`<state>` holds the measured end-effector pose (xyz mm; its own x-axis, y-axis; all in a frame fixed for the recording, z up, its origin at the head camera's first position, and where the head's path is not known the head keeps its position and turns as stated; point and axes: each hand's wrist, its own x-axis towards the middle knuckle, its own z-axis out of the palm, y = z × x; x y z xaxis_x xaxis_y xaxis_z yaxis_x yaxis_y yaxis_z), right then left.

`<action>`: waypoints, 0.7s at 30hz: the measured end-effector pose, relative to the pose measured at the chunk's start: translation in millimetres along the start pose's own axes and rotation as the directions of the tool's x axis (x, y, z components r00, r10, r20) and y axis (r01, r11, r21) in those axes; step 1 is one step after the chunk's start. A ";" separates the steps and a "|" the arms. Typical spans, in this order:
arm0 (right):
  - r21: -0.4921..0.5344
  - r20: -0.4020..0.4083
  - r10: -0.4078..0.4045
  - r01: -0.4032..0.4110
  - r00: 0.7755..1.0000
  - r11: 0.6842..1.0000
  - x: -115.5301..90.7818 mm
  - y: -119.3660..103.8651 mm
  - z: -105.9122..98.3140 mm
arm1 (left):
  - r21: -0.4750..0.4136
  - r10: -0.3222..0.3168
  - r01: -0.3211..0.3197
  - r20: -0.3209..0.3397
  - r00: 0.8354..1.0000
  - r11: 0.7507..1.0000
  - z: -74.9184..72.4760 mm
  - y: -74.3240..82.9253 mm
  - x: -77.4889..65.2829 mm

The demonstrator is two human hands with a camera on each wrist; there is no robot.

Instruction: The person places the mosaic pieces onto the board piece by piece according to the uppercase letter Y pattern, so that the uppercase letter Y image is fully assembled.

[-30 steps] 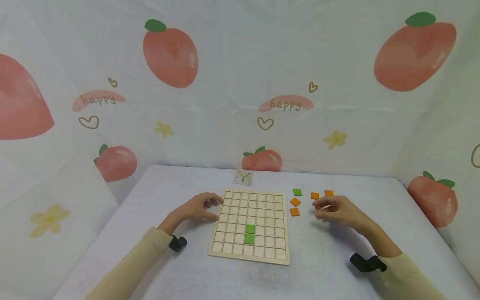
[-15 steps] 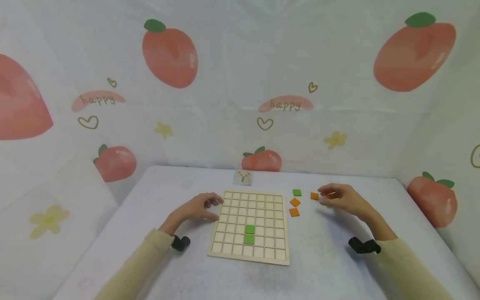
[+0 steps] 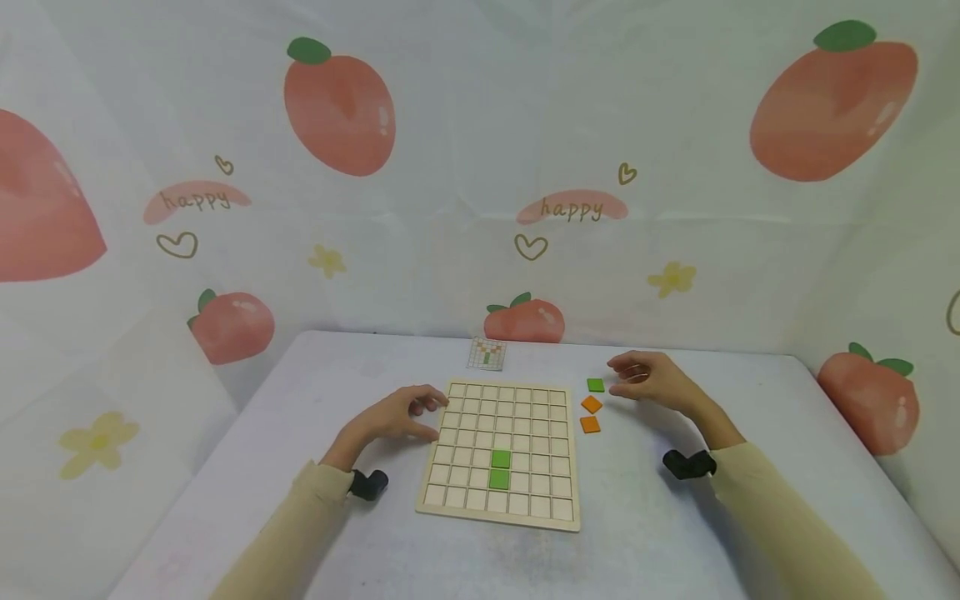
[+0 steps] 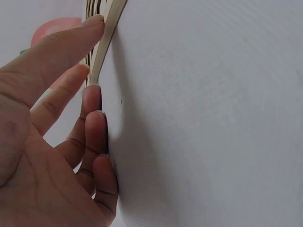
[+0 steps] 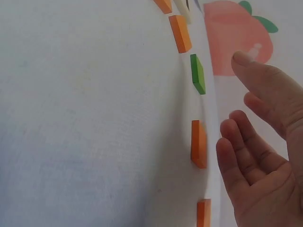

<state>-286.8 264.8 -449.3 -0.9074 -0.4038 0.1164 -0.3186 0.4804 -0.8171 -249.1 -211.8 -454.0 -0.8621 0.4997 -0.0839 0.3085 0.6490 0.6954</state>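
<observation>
Green and loose, one square tile (image 3: 596, 385) lies on the counter (image 3: 637, 508), right of the wooden grid board (image 3: 480, 457); the right hand (image 3: 651, 379) has shifted left beside it, grip parted, empty, nothing lifted; the left hand (image 3: 393, 415) sits relaxed at the board's edge.

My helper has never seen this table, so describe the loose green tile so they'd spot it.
Start at the wooden grid board on the white table. Beside the far end of its right edge, two orange tiles lie one beyond the other, and the loose green tile lies just past them, near the right hand. It is the only green tile off the board.
</observation>
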 end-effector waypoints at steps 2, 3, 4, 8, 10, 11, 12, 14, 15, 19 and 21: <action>0.001 0.004 -0.003 0.003 1.000 1.000 4.1 2.2 1.9 | -0.001 -0.004 0.004 0.000 1.000 1.000 -0.7 -0.1 -0.2; 0.003 0.004 -0.004 0.004 1.000 1.000 6.3 3.8 2.8 | 0.001 -0.004 0.004 0.001 1.000 1.000 -0.8 -0.4 -0.1; 0.006 0.003 -0.001 0.001 1.000 1.000 8.4 5.0 4.0 | 0.002 -0.003 0.003 0.003 1.000 1.000 -1.0 -0.8 0.0; 0.016 0.012 0.001 -0.001 1.000 1.000 15.1 10.3 8.0 | -0.002 -0.006 0.006 0.007 1.000 1.000 -1.1 -1.5 0.6; 0.013 0.021 0.006 -0.006 1.000 1.000 17.4 11.2 9.7 | -0.001 -0.011 0.011 0.006 1.000 1.000 -1.2 -0.8 0.7; 0.006 0.027 0.006 -0.007 1.000 1.000 18.8 11.8 10.4 | -0.001 -0.014 0.014 0.007 1.000 1.000 -1.4 -0.3 0.6; -0.001 0.030 0.013 -0.013 0.999 1.000 20.3 12.1 10.9 | -0.001 -0.017 0.017 0.007 1.000 1.000 -1.7 0.1 0.4; -0.028 0.038 0.021 -0.020 0.999 0.999 23.0 12.5 12.2 | -0.001 -0.024 0.024 0.008 1.000 1.000 -2.4 0.9 0.3; -0.043 0.040 0.023 -0.022 0.999 0.999 24.1 12.9 12.9 | 0.000 -0.025 0.025 0.008 1.000 1.000 -2.5 0.9 0.4; -0.087 0.041 0.026 -0.023 0.999 0.996 27.8 13.8 16.5 | 0.000 -0.027 0.027 0.010 1.000 1.000 -2.3 0.2 1.3; -0.109 0.038 0.025 -0.021 0.999 0.994 29.2 13.7 18.5 | 0.003 -0.027 0.026 0.010 1.000 1.000 -1.5 -0.4 1.9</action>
<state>-312.5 245.2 -467.6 -0.9042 -0.4206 0.0743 -0.3273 0.5706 -0.7531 -251.5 -212.0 -453.3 -0.8661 0.4878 -0.1092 0.2869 0.6640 0.6905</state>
